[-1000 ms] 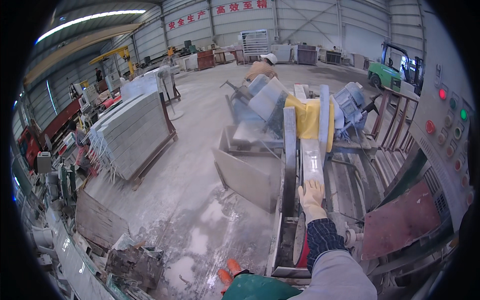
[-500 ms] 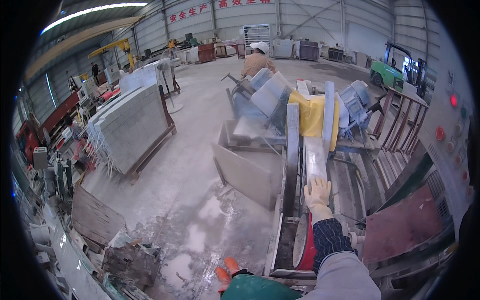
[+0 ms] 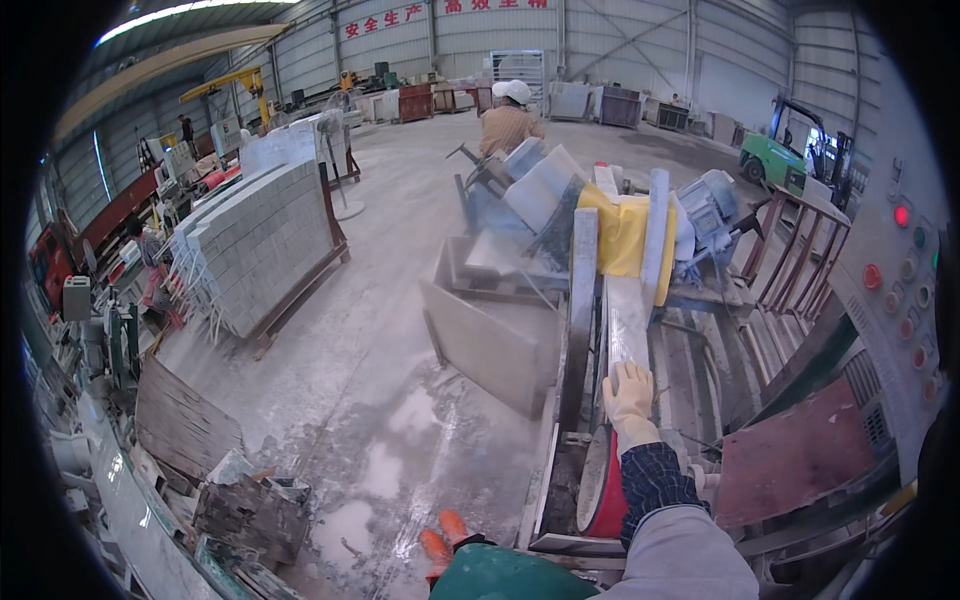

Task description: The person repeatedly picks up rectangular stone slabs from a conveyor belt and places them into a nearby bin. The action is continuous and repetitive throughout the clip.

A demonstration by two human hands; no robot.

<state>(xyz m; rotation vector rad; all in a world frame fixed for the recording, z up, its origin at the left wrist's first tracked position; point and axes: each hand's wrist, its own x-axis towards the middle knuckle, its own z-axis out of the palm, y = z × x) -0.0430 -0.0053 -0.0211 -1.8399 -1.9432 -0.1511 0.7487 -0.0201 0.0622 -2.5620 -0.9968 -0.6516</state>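
My right hand (image 3: 630, 402), in a cream rubber glove, lies on the near end of a long pale stone strip (image 3: 627, 320). Its fingers are stretched forward and slightly apart. The strip runs away from me along a belt machine and under a yellow flexible cover (image 3: 622, 235) between two upright grey bars. Below my wrist is the red-sided roller (image 3: 608, 490) at the machine's near end. My left hand does not show; only the green apron (image 3: 515, 575) and orange boots (image 3: 443, 535) appear at the lower edge.
A control panel (image 3: 900, 290) with lit buttons stands close on my right. Blue-grey motors (image 3: 708, 212) flank the cover. A slab (image 3: 485, 345) leans left of the machine. Stacked blocks (image 3: 270, 245) stand farther left. A co-worker (image 3: 510, 128) is beyond the machine; a green forklift (image 3: 785, 155) stands far right.
The view shifts slightly. My right hand stays on the strip's near end with fingers stretched. Beyond the machine, a second white cap now shows beside the co-worker's.
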